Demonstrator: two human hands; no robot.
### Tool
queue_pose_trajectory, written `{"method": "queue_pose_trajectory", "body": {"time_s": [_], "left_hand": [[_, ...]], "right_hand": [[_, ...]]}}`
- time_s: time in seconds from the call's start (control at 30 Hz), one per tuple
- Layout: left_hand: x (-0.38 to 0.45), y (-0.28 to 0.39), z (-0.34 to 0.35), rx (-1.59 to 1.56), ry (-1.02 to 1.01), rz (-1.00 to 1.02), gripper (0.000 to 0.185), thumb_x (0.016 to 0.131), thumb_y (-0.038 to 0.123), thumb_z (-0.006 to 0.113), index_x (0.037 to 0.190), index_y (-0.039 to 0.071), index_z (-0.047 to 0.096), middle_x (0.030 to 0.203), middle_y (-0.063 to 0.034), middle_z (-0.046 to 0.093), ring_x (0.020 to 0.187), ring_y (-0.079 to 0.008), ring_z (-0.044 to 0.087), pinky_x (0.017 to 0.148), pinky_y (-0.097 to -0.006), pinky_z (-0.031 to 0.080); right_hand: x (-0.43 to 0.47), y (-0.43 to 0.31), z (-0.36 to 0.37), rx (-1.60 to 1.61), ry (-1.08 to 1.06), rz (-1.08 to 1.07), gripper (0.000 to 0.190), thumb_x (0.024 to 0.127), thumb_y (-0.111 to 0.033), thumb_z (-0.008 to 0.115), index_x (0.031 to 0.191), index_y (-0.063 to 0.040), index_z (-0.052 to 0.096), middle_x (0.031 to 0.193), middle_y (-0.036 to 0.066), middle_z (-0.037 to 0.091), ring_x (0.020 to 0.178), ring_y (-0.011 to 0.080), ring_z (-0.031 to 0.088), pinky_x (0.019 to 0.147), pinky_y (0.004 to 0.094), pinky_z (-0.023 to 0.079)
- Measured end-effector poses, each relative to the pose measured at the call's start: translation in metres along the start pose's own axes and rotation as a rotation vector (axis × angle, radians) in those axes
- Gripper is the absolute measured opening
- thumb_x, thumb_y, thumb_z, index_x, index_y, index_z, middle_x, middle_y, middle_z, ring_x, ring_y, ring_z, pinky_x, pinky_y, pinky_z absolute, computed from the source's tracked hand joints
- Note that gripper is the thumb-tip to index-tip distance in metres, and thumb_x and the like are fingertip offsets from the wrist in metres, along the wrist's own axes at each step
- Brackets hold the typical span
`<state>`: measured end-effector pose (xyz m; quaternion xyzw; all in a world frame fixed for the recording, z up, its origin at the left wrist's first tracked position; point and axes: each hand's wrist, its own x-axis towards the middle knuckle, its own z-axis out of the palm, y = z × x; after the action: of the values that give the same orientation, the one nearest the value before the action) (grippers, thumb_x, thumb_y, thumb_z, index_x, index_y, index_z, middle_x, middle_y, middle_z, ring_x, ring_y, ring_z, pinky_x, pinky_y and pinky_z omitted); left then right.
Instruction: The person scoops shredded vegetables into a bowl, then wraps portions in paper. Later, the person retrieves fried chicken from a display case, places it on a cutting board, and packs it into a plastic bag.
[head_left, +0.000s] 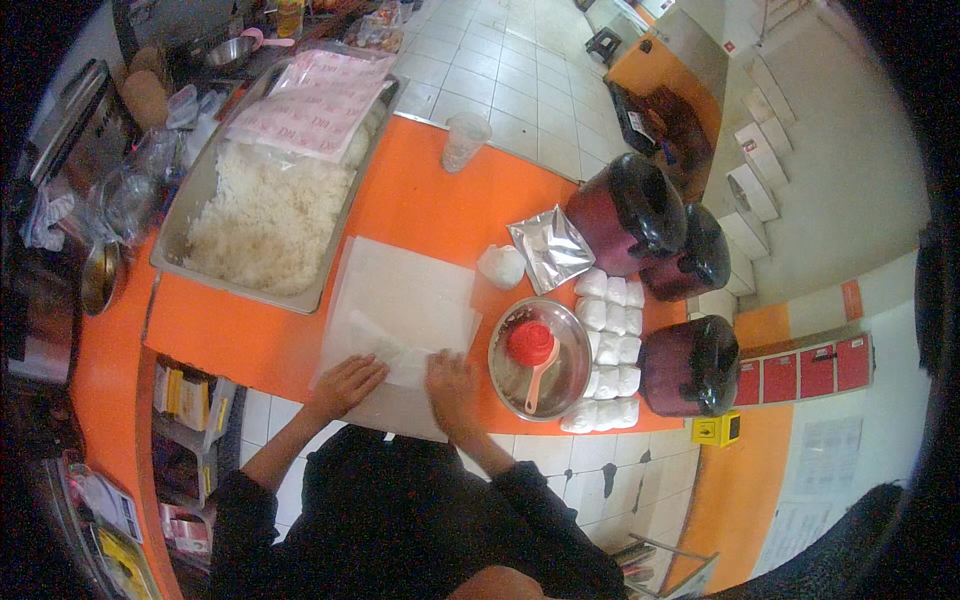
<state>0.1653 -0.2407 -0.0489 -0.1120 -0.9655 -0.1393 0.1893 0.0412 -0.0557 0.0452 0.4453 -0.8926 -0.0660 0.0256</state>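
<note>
A stack of thin whitish paper sheets lies on the orange tabletop before me. My left hand rests on the near left part of the sheets, its fingers stretched out beside a creased, translucent patch. Over the near right part is my right hand, blurred, with its fingers bent down; whether it grips a sheet cannot be made out. Right of that hand stands a metal bowl holding a red rounded cup or mould and a pale orange spoon. Rows of white wrapped bundles sit beyond the bowl.
A deep metal tray of white rice, partly under a pink printed sheet, stands left. Beyond the paper are a clear plastic cup, a white rounded item and a silver foil packet. Dark red, black-lidded containers line the right.
</note>
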Motion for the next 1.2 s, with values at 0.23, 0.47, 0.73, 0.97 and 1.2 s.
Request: {"method": "queue_pose_trajectory", "body": {"time_s": [0.23, 0.47, 0.73, 0.97, 1.2], "left_hand": [[0.006, -0.005, -0.013, -0.004, -0.033, 0.085, 0.048, 0.080, 0.011, 0.054, 0.128, 0.009, 0.052, 0.125, -0.0107, 0.055, 0.115, -0.0279, 0.053, 0.099, -0.0387, 0.045], [0.033, 0.016, -0.019, 0.027, -0.094, -0.049, 0.049, 0.078, 0.023, 0.062, 0.127, 0.019, 0.055, 0.127, -0.0133, 0.051, 0.104, -0.0297, 0.056, 0.090, -0.0383, 0.049], [0.083, 0.029, -0.019, 0.009, -0.369, -0.502, 0.057, 0.073, 0.039, 0.070, 0.124, 0.021, 0.053, 0.126, -0.0135, 0.046, 0.107, -0.0344, 0.050, 0.080, -0.0468, 0.052], [0.074, -0.003, 0.008, -0.222, -0.305, -0.559, 0.080, 0.054, 0.035, 0.083, 0.123, 0.018, 0.046, 0.124, -0.0173, 0.039, 0.111, -0.0421, 0.041, 0.081, -0.0541, 0.048], [0.056, -0.011, 0.034, -1.220, -0.109, -0.964, 0.082, 0.058, 0.012, 0.084, 0.125, 0.006, 0.037, 0.110, -0.0135, 0.050, 0.102, -0.0309, 0.052, 0.082, -0.0418, 0.050]], "right_hand": [[-0.021, 0.014, 0.033, 0.284, 0.156, -0.149, 0.037, 0.080, -0.012, 0.058, 0.114, 0.003, 0.054, 0.117, 0.019, 0.054, 0.108, 0.0323, 0.053, 0.092, 0.0430, 0.044], [-0.020, -0.006, 0.084, 0.269, 0.024, -0.168, 0.044, 0.089, -0.019, 0.054, 0.124, 0.006, 0.047, 0.115, 0.020, 0.053, 0.109, 0.0333, 0.053, 0.089, 0.0423, 0.048], [0.012, 0.001, 0.048, 0.261, 0.035, -0.018, 0.037, 0.077, -0.012, 0.059, 0.111, 0.002, 0.055, 0.097, 0.017, 0.052, 0.095, 0.0321, 0.054, 0.075, 0.0425, 0.047], [-0.015, -0.031, 0.085, 0.278, 0.252, -0.087, 0.046, 0.070, -0.001, 0.054, 0.115, 0.006, 0.055, 0.093, 0.017, 0.052, 0.090, 0.0334, 0.050, 0.077, 0.0418, 0.043], [-0.001, -0.007, 0.103, 1.329, -0.130, 0.129, 0.036, 0.088, -0.014, 0.060, 0.119, 0.002, 0.056, 0.098, 0.013, 0.054, 0.098, 0.0209, 0.052, 0.084, 0.0333, 0.042]]}}
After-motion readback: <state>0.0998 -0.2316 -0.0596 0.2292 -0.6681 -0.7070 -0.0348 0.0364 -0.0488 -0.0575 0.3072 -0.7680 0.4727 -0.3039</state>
